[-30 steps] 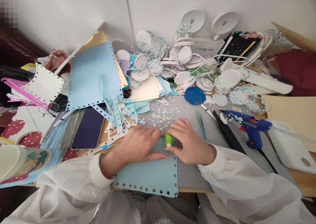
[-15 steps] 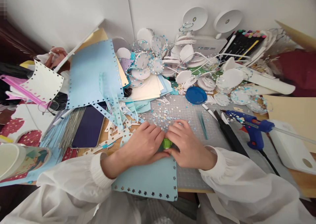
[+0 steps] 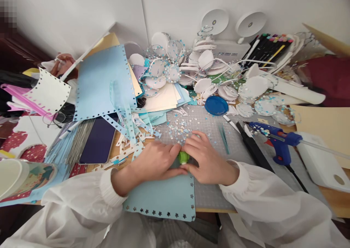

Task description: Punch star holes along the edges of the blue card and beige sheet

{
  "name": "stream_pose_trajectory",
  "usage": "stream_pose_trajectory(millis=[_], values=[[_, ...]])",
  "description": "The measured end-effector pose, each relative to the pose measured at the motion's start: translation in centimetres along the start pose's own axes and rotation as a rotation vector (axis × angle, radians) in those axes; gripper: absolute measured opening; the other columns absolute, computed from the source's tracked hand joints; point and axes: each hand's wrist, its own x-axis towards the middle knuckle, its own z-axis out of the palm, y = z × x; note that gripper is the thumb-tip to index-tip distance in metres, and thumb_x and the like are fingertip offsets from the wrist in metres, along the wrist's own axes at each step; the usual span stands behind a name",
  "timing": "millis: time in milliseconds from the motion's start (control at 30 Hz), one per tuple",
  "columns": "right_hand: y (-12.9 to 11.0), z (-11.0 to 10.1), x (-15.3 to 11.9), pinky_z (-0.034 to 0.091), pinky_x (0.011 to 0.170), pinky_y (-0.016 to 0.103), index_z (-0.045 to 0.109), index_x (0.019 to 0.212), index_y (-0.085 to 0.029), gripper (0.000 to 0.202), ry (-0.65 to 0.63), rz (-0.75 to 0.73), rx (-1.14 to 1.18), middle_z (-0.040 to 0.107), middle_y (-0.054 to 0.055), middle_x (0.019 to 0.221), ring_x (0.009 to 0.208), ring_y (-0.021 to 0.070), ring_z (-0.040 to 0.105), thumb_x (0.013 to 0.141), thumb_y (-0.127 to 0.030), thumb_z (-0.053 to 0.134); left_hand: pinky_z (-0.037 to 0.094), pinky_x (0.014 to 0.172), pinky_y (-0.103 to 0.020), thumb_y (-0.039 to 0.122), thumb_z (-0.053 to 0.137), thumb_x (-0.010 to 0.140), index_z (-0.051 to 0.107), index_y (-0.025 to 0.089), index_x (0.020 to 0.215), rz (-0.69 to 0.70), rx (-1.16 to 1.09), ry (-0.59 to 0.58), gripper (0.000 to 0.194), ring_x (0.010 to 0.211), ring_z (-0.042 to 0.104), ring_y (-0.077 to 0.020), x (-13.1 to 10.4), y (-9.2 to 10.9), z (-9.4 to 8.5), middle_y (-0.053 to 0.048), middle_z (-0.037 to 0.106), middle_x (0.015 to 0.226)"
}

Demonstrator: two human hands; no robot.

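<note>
Between my two hands sits a small green craft punch (image 3: 183, 157), partly covered by fingers. My right hand (image 3: 203, 158) is curled around it, fingers on the far side and thumb on the near side. On the light blue paper (image 3: 164, 195), my left hand (image 3: 154, 159) presses with its fingers bent over the far edge and its thumb reaching toward the punch. Flower-shaped holes line the paper's near and right edges. Tiny punched flowers (image 3: 179, 127) are scattered on the grey cutting mat (image 3: 210, 195) beyond my hands.
At right lie a blue glue gun (image 3: 281, 138), tweezers (image 3: 224, 138) and a black-handled tool (image 3: 251, 146). A blue lid (image 3: 216, 105) is near white discs and wire rings. To the left are a phone (image 3: 97, 140), punched strips (image 3: 131, 131), a large blue sheet (image 3: 105, 80) and a cup (image 3: 12, 178).
My left hand's fingers have bent down closer to the paper. The punch and the paper have shifted very slightly left, and the view has moved a little.
</note>
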Motion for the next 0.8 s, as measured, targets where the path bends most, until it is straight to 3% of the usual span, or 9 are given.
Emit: stream_pose_trajectory(millis=[200, 367, 467, 667, 800], values=[[0.6, -0.7, -0.3, 0.031, 0.094, 0.047, 0.056, 0.091, -0.018, 0.019, -0.046, 0.028, 0.027, 0.056, 0.004, 0.083, 0.086, 0.023, 0.048, 0.076, -0.025, 0.066, 0.037, 0.05, -0.029, 0.075, 0.033, 0.084, 0.053, 0.014, 0.101, -0.021, -0.007, -0.044, 0.066, 0.054, 0.061, -0.0212, -0.2, -0.5, -0.3, -0.002, 0.062, 0.062], [0.5, -0.5, -0.2, 0.031, 0.096, 0.047, 0.056, 0.083, -0.017, 0.011, -0.024, 0.022, -0.029, 0.054, 0.004, 0.079, 0.082, 0.0217, 0.047, 0.076, -0.021, 0.064, 0.037, 0.051, -0.03, 0.071, 0.033, 0.087, 0.055, 0.014, 0.101, 0.002, 0.024, -0.027, 0.063, 0.055, 0.06, -0.0205, -0.2, -0.4, -0.6, -0.003, 0.061, 0.063], [0.3, -0.2, -0.2, 0.029, 0.099, 0.048, 0.055, 0.079, -0.017, 0.008, 0.0, 0.017, -0.069, 0.053, 0.004, 0.077, 0.08, 0.021, 0.046, 0.076, -0.021, 0.062, 0.039, 0.056, -0.033, 0.071, 0.037, 0.085, 0.055, 0.014, 0.099, 0.021, 0.034, 0.004, 0.061, 0.063, 0.061, -0.0215, 0.1, 0.0, -0.6, -0.005, 0.063, 0.074], [0.0, 0.3, -0.1, 0.029, 0.104, 0.048, 0.051, 0.072, -0.019, 0.008, 0.016, 0.01, -0.134, 0.05, 0.004, 0.075, 0.079, 0.0211, 0.047, 0.075, -0.019, 0.058, 0.04, 0.057, -0.034, 0.048, 0.047, 0.091, 0.053, 0.015, 0.085, -0.016, -0.035, -0.013, 0.034, 0.069, 0.058, -0.0206, 0.7, 0.7, -0.5, -0.004, 0.059, 0.079], [-0.2, 0.6, -0.1, 0.025, 0.109, 0.047, 0.049, 0.071, -0.02, 0.009, 0.043, 0.037, -0.124, 0.048, 0.002, 0.073, 0.077, 0.0201, 0.048, 0.076, -0.016, 0.056, 0.04, 0.055, -0.032, 0.044, 0.047, 0.091, 0.053, 0.015, 0.084, -0.011, -0.084, -0.007, 0.03, 0.069, 0.058, -0.0202, 0.7, 0.5, -0.2, -0.005, 0.059, 0.08]])
